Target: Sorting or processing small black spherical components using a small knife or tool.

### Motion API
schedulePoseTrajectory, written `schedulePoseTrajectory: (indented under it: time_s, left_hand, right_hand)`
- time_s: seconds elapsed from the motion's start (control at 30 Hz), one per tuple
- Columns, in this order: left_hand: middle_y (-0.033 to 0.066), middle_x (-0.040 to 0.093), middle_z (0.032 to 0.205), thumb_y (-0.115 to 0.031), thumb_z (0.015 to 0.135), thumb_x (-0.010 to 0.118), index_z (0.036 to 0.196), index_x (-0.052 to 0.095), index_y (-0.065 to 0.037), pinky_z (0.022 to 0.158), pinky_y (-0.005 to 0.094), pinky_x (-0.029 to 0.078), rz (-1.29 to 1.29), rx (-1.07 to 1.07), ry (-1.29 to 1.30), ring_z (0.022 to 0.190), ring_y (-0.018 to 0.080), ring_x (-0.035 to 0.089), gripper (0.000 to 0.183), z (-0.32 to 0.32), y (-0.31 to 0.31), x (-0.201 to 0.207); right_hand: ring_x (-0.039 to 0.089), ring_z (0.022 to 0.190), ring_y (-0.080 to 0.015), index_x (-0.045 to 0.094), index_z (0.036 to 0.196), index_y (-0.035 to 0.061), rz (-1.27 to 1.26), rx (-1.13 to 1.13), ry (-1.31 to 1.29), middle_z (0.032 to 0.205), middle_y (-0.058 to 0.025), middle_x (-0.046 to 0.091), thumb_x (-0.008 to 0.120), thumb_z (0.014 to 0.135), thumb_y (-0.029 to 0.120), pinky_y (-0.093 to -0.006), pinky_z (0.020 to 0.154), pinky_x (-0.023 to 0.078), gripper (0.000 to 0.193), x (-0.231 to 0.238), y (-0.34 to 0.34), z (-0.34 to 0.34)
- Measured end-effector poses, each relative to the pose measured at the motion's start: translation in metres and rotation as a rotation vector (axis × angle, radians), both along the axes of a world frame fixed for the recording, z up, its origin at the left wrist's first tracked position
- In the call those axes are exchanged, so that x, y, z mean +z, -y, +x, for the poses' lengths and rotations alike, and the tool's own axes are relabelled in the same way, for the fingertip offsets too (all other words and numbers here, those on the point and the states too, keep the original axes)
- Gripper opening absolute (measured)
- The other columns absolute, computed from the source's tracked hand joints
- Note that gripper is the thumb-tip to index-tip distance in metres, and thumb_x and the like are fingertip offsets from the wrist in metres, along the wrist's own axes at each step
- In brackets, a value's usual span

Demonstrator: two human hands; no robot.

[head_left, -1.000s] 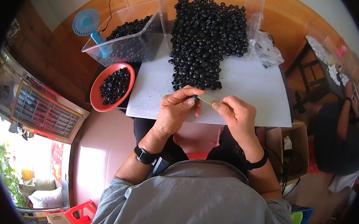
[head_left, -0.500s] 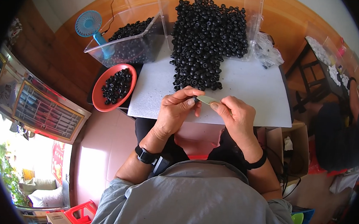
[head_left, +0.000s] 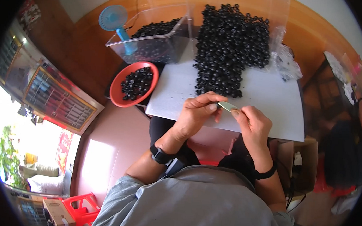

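Over the near edge of the white tabletop (head_left: pixel 172 94), my left hand (head_left: pixel 194 116) is closed in a pinch, on a small black part mostly hidden by the fingers. My right hand (head_left: pixel 255 125) grips a thin pale green blade-like tool (head_left: pixel 228 106) between thumb and fingers. The tool's tip meets the left fingertips at the part. Just beyond the hands lies a big heap of small, round black parts (head_left: pixel 224 53), some showing a hole in the middle.
At the left, an orange-red bowl (head_left: pixel 115 82) and a clear plastic bin (head_left: pixel 168 48) hold more black parts. A blue fan (head_left: pixel 113 17) stands at the bin. Plastic bags (head_left: pixel 287 63) lie at the back right. A cardboard box (head_left: pixel 283 160) sits below, a red stool (head_left: pixel 85 206) lower left.
The whole view has shifted, so table and hands appear farther right. Both hands keep nearly the same hold, with the tool still at the left fingertips; the black part shows less.
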State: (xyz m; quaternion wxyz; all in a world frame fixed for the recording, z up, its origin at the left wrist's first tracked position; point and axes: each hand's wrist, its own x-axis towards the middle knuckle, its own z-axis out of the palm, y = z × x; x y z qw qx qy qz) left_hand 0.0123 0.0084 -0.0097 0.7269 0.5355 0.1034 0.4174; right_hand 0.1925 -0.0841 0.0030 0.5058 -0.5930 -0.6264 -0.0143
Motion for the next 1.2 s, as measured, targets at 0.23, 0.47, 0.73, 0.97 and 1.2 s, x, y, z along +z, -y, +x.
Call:
schedulePoseTrajectory:
  time_s: [0.23,0.47,0.73,0.97,1.2]
  left_hand:
    - [0.0068,0.061,0.102,0.004,0.098,0.055,0.118,0.071,0.002,0.075,0.0279,0.053,-0.037,0.019,-0.098,0.086,0.0157,0.061,0.026,0.001,0.005,0.009]
    - [0.0057,0.066,0.102,0.01,0.087,0.061,0.113,0.073,-0.001,0.073,0.0262,0.051,0.613,0.738,-0.571,0.086,0.0136,0.061,0.031,-0.069,-0.008,0.049]
    - [0.0119,0.065,0.099,0.001,0.079,0.071,0.101,0.075,-0.005,0.084,0.0398,0.051,1.168,1.152,-1.068,0.096,0.0299,0.061,0.022,-0.13,-0.073,0.036]
    - [0.0118,0.057,0.092,-0.009,0.073,0.082,0.09,0.071,-0.006,0.08,0.0459,0.048,1.245,0.833,-0.797,0.092,0.0347,0.055,0.021,-0.034,-0.033,0.032]
    - [0.0106,0.058,0.096,-0.007,0.073,0.079,0.093,0.071,-0.005,0.08,0.0438,0.049,1.3,0.762,-0.88,0.095,0.0331,0.053,0.021,-0.015,-0.04,0.016]
  right_hand:
    - [0.055,0.057,-0.0244,0.061,0.077,0.0069,0.04,0.064,0.11,0.064,-0.0061,0.058,0.076,0.089,0.02,-0.0377,0.052,0.041,0.023,0.0,0.005,0.005]
    - [0.056,0.057,-0.0234,0.064,0.08,0.0077,0.05,0.088,0.02,0.066,-0.0053,0.059,0.077,0.088,0.021,-0.0363,0.052,0.042,0.02,-0.003,0.004,0.008]
    - [0.055,0.058,-0.0203,0.064,0.081,0.0048,0.068,0.099,0.056,0.068,-0.0061,0.061,0.076,0.09,0.018,-0.0337,0.053,0.042,0.019,-0.006,0.004,0.01]
    - [0.056,0.058,-0.0214,0.064,0.082,0.0071,0.07,0.083,0.073,0.067,-0.0044,0.06,0.076,0.089,0.021,-0.0349,0.052,0.042,0.02,-0.008,0.005,0.01]
    - [0.056,0.057,-0.0214,0.064,0.081,0.009,0.093,0.07,0.067,0.064,-0.0029,0.059,0.077,0.087,0.021,-0.0354,0.051,0.042,0.019,-0.008,0.005,0.008]
